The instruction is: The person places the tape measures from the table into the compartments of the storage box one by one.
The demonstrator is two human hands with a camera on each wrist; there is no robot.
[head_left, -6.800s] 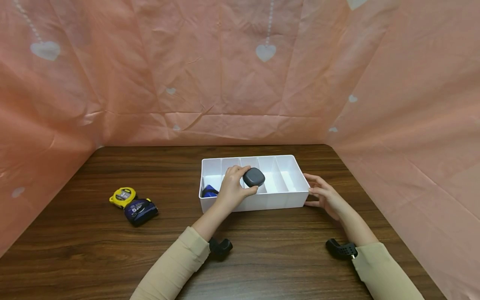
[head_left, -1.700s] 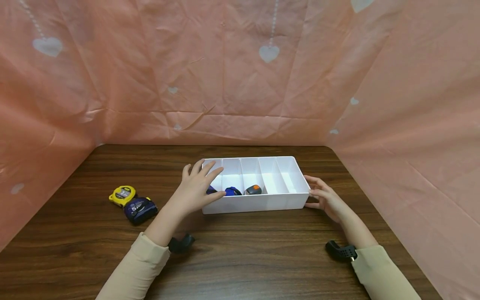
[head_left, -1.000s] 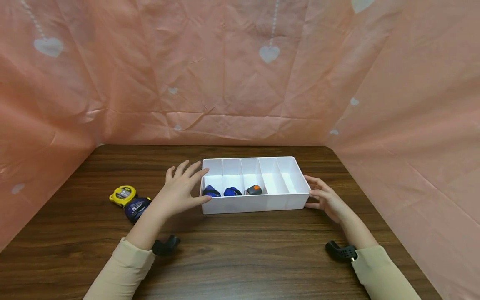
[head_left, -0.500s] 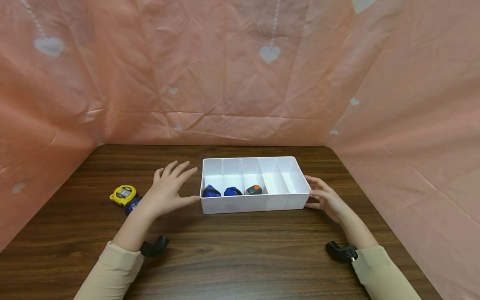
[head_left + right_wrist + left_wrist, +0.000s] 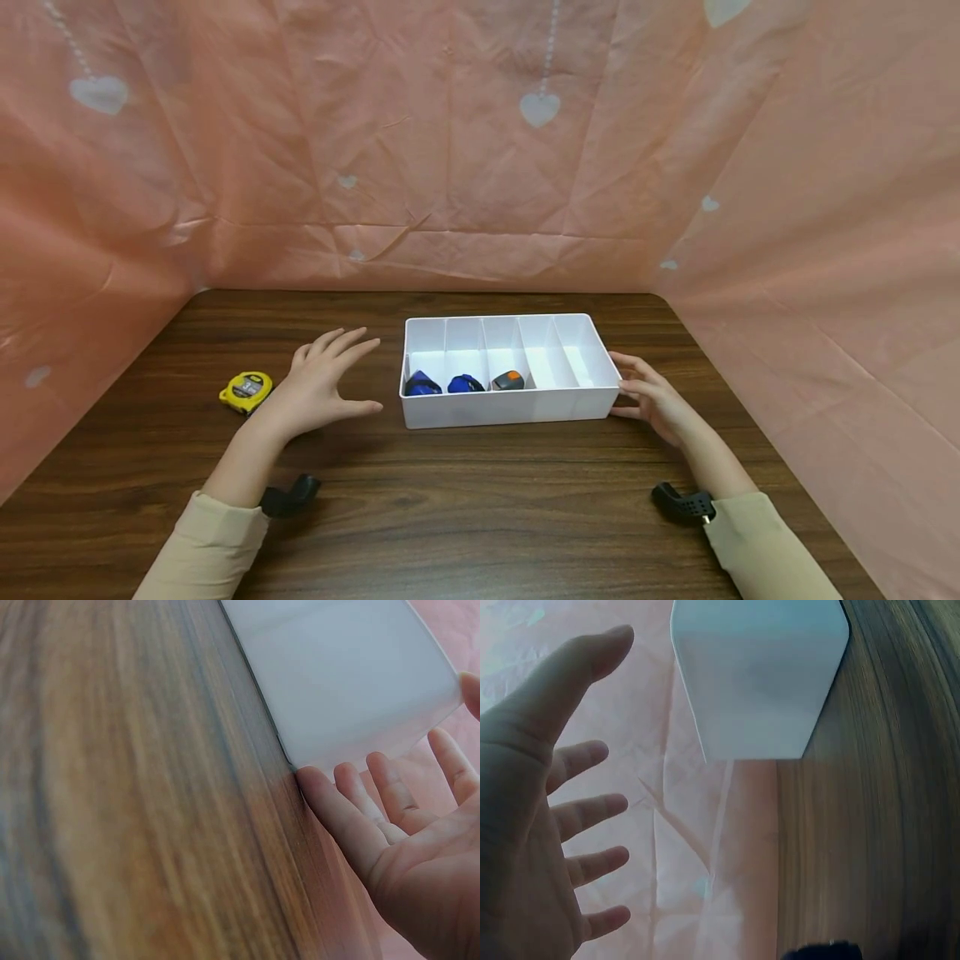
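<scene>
1. Dark wood-grain surface (image 5: pixel 480 517): carries everything listed below; pink sheeting with white hearts (image 5: pixel 525 167) walls it in behind and at both sides.

2. White plastic divided tray (image 5: pixel 517 410), five compartments: your landmark, set mid-surface. Counting from its left end, the first holds a blue tape measure (image 5: pixel 422 384), the second another blue tape measure (image 5: pixel 465 384), the third a grey-and-orange tape measure (image 5: pixel 508 380). The two right-hand compartments show nothing inside. By that count, three fifths of the sorting looks done.

3. Your right hand (image 5: pixel 654 398): at the tray's right end, fingers straight, tips against the end wall, as the right wrist view confirms; it grips nothing.

4. Your left hand (image 5: pixel 318 385): to the left of the tray, apart from it, fingers spread, grip wide and holding nothing.

5. Yellow round tape measure (image 5: pixel 245 392): well left of the tray, just beyond your left hand, not yet sorted. A dark sliver shows beside it under your hand; you cannot tell what it is.
</scene>
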